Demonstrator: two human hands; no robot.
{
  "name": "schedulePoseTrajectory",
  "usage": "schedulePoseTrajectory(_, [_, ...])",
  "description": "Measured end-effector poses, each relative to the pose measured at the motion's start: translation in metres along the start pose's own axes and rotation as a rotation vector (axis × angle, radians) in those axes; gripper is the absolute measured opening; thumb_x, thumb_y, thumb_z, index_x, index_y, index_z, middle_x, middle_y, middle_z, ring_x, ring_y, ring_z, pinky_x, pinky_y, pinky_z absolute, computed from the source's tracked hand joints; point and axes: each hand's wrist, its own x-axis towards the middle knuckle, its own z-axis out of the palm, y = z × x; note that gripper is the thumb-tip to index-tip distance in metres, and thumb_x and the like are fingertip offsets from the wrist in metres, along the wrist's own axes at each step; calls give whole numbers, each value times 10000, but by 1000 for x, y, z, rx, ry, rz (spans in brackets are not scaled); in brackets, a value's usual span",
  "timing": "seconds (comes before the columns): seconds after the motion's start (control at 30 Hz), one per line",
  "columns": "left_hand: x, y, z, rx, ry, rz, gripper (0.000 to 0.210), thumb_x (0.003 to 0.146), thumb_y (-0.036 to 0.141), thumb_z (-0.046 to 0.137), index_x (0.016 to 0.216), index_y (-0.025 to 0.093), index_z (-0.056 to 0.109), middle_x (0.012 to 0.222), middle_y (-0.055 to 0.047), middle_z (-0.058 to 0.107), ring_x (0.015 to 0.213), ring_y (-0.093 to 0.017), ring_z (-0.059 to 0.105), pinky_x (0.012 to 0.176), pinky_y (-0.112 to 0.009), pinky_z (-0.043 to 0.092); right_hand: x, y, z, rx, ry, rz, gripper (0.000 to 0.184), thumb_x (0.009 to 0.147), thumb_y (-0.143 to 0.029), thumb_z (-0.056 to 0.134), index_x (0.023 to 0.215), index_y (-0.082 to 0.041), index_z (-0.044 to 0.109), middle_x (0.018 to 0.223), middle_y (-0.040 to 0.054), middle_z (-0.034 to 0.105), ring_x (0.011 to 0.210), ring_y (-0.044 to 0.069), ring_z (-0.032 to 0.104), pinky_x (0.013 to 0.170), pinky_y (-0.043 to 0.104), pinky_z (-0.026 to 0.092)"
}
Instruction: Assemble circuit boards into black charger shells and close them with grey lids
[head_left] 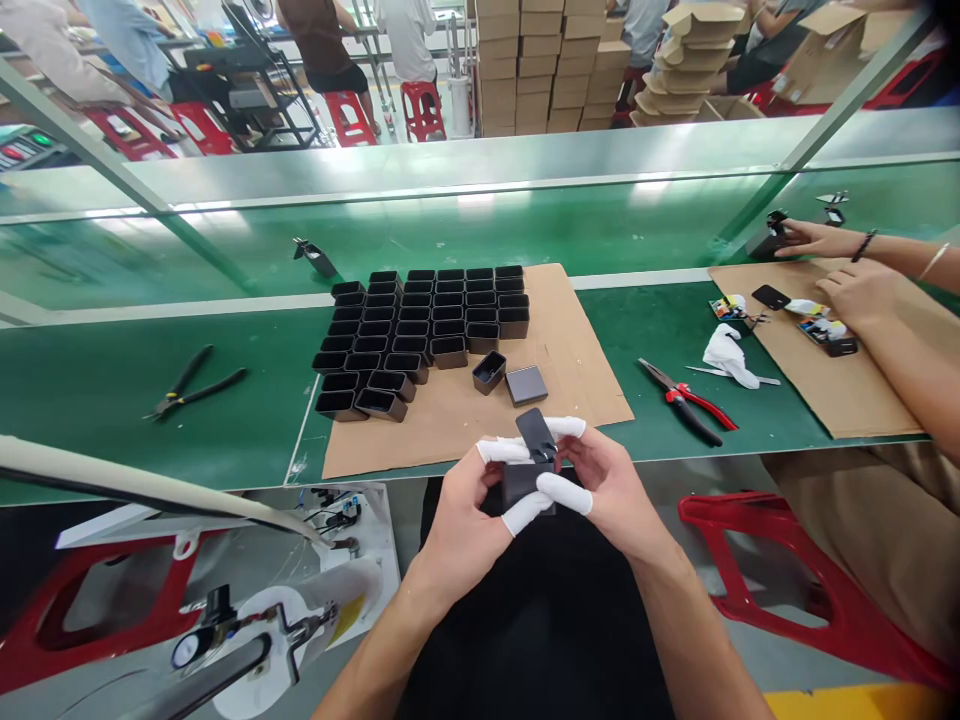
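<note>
My left hand (466, 500) and my right hand (613, 492), with white finger cots on thumbs and forefingers, are closed around a small black plastic case (520, 484) just off the table's front edge. A flat black cover piece (533, 428) stands tilted up at the case's top, near my right fingers. Whether the two parts are joined, I cannot tell. Beyond my hands, on a cardboard sheet (577, 375), lie one loose open case (490, 371) and a case with its flat face up (526, 385). Several open black cases (405, 330) stand there in close rows.
Black-handled cutters (180, 392) lie at left; red-and-black pliers (686, 400) lie at right. Farther right, a co-worker's hands (851, 290) are over another cardboard sheet (862, 400) with small parts. A green ledge (450, 240) runs behind the table. A metal machine (300, 610) stands low left.
</note>
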Motion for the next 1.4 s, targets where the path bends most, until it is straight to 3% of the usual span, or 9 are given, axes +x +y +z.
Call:
schedulePoseTrajectory(0.07, [1,-4,-8,78,19,57,562,773,236,1016,1253,266,725,1246,-69,807,1164,-262,798,1067,-419,646,6,-4,0,-74,-16,8,353,870,-449,951,1131,-261,804,878,-16,625,836,174,602,788,325,574])
schedulePoseTrajectory(0.13, [7,-11,-18,136,49,106,597,759,245,1025,1268,258,713,1225,-73,812,1133,-265,812,1026,-411,667,15,-4,4,-74,-17,-20,300,859,-457,955,1018,-254,802,871,-11,634,813,180,604,742,328,577])
schedulePoseTrajectory(0.3, [40,-40,-47,341,104,318,356,829,310,967,1112,203,779,1006,-55,814,911,-222,805,854,-350,675,47,27,32,-15,50,-87,296,873,-512,924,968,-279,769,894,16,705,872,236,684,786,387,644])
schedulePoseTrajectory(0.53, [59,-59,-72,479,97,500,336,871,245,909,1196,228,826,910,-25,764,807,-186,724,703,-293,614,73,58,58,34,138,-148,251,953,-457,858,1074,-272,739,978,31,796,894,232,758,847,398,664])
schedulePoseTrajectory(0.63, [56,-58,-71,538,137,594,366,877,204,883,1234,224,804,886,-17,738,805,-190,681,688,-297,597,72,51,61,39,146,-173,211,980,-418,839,1105,-278,743,1092,52,822,995,244,793,917,411,673])
schedulePoseTrajectory(0.77, [49,-58,-62,616,311,739,383,912,140,815,1284,218,774,905,-29,669,835,-204,635,720,-329,594,57,32,72,46,138,-226,223,1037,-371,777,1247,-314,728,1265,73,810,1175,258,791,1058,451,658])
schedulePoseTrajectory(0.93, [34,-49,-45,669,519,900,526,1005,229,767,1516,215,648,1219,-132,676,1173,-310,733,1039,-531,651,31,2,84,-19,42,-380,574,856,-263,969,1360,-311,699,1451,121,735,1342,304,734,1083,438,669])
schedulePoseTrajectory(1.17, [22,-23,-30,670,600,948,541,1124,344,585,1648,212,555,1252,-139,636,1239,-297,733,948,-407,705,19,-30,73,-234,118,-505,885,717,-201,1059,1493,-317,650,1553,164,665,1534,405,582,1127,574,654])
schedulePoseTrajectory(1.4, [20,-13,-19,731,583,976,512,1148,335,538,1638,185,549,1288,-156,704,1287,-303,748,1035,-433,691,15,-38,53,-314,0,-471,681,766,-248,1035,1380,-299,743,1248,71,827,1054,276,822,914,378,706])
